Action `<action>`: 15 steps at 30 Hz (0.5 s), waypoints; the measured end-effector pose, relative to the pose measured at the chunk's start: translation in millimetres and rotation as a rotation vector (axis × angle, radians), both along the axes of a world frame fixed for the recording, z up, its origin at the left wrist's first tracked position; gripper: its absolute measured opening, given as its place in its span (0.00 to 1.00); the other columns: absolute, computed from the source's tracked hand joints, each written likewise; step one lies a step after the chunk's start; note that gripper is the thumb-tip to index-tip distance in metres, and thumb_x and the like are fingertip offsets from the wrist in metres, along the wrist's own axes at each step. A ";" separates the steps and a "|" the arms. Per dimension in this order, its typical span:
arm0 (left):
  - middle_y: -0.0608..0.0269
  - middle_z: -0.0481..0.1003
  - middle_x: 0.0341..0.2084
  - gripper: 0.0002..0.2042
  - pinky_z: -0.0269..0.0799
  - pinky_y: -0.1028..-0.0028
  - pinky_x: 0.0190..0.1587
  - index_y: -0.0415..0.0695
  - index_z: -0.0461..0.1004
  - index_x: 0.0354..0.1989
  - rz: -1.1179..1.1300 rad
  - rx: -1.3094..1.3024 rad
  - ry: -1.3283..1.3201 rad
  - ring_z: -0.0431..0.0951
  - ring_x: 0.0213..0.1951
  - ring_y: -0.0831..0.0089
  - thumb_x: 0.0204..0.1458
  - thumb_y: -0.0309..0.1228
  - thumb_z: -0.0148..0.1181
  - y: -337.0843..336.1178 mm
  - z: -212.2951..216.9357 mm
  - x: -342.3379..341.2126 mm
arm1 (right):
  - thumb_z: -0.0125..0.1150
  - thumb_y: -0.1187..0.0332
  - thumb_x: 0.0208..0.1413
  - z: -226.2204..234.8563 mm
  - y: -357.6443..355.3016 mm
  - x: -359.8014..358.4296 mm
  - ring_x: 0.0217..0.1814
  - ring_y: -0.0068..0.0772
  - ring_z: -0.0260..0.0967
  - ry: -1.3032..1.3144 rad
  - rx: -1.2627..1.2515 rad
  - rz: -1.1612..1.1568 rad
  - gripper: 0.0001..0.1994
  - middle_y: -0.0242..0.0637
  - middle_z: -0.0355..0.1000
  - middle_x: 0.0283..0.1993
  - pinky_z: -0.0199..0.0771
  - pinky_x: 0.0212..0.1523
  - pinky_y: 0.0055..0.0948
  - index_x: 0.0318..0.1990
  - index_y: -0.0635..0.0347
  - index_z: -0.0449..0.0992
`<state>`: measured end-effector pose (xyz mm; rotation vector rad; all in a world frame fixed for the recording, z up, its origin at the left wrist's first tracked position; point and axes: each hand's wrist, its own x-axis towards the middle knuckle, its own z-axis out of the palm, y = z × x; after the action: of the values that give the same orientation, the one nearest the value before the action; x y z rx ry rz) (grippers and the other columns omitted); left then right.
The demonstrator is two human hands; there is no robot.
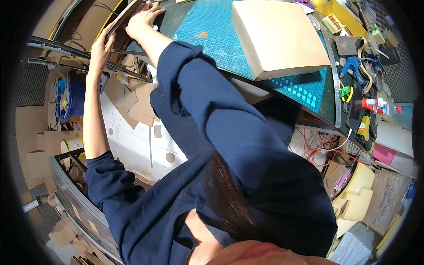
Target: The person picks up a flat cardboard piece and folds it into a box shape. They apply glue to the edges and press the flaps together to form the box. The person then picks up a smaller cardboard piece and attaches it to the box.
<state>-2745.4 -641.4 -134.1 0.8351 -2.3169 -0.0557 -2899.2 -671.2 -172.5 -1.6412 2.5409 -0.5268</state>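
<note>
At the upper left of the frame, our left hand (100, 48) and right hand (142, 20) grip a cardboard sheet (126, 15); we judge it mid-pull, needing a steady lift next.

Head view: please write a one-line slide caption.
Both hands, left and right, grip a thin curved board beside a teal cutting mat.

A white, red-capped bottle (379, 106) lies at the table's right edge.

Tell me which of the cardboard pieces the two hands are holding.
The long dark board at the top left, standing on edge. The left hand and right hand grip it; the brown scraps lie loose on the floor.
</note>
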 end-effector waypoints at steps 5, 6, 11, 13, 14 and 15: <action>0.56 0.79 0.43 0.20 0.72 0.75 0.50 0.52 0.70 0.68 0.107 0.232 -0.056 0.74 0.41 0.77 0.68 0.36 0.56 5.1 6.4 -19.7 | 0.66 0.56 0.54 -9.3 0.4 -17.2 0.73 0.63 0.50 0.064 -0.095 -0.110 0.34 0.54 0.57 0.69 0.39 0.75 0.65 0.68 0.58 0.69; 0.56 0.78 0.42 0.20 0.72 0.75 0.50 0.52 0.70 0.68 0.105 0.216 -0.041 0.73 0.41 0.77 0.68 0.37 0.56 6.8 6.9 -19.1 | 0.67 0.57 0.53 -1.5 5.9 -14.7 0.73 0.63 0.50 0.046 -0.108 -0.105 0.34 0.54 0.57 0.69 0.40 0.75 0.63 0.67 0.60 0.70; 0.55 0.79 0.44 0.21 0.73 0.73 0.50 0.52 0.69 0.68 0.033 0.167 -0.010 0.76 0.43 0.75 0.68 0.35 0.56 -0.4 -3.4 -3.1 | 0.73 0.55 0.46 33.2 70.2 -18.7 0.72 0.60 0.52 -0.113 -0.232 0.050 0.42 0.59 0.59 0.68 0.44 0.73 0.55 0.64 0.75 0.66; 0.53 0.78 0.50 0.21 0.74 0.72 0.53 0.51 0.68 0.68 0.049 0.268 -0.041 0.78 0.47 0.71 0.68 0.33 0.55 1.0 -2.2 -11.3 | 0.74 0.53 0.42 38.0 123.7 -33.7 0.62 0.61 0.64 -0.032 -0.361 0.202 0.41 0.62 0.67 0.58 0.65 0.62 0.50 0.60 0.75 0.70; 0.51 0.77 0.55 0.21 0.73 0.70 0.57 0.50 0.68 0.68 -0.020 0.181 -0.077 0.79 0.51 0.64 0.67 0.32 0.56 -0.5 -7.1 -6.9 | 0.71 0.57 0.42 39.9 161.6 -33.4 0.62 0.60 0.63 -0.155 -0.377 0.364 0.37 0.62 0.66 0.55 0.62 0.64 0.49 0.57 0.78 0.71; 0.51 0.76 0.57 0.21 0.71 0.68 0.59 0.49 0.68 0.68 -0.053 0.100 -0.102 0.78 0.55 0.59 0.66 0.32 0.56 -3.9 -12.7 -7.0 | 0.68 0.59 0.44 44.1 215.5 -40.6 0.60 0.61 0.63 -0.151 -0.514 0.508 0.32 0.64 0.64 0.54 0.62 0.63 0.50 0.53 0.77 0.73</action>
<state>-2752.5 -645.3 -146.8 0.8430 -2.4492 -0.1563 -2939.8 -455.8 -128.4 -2.1951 1.8603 -1.2492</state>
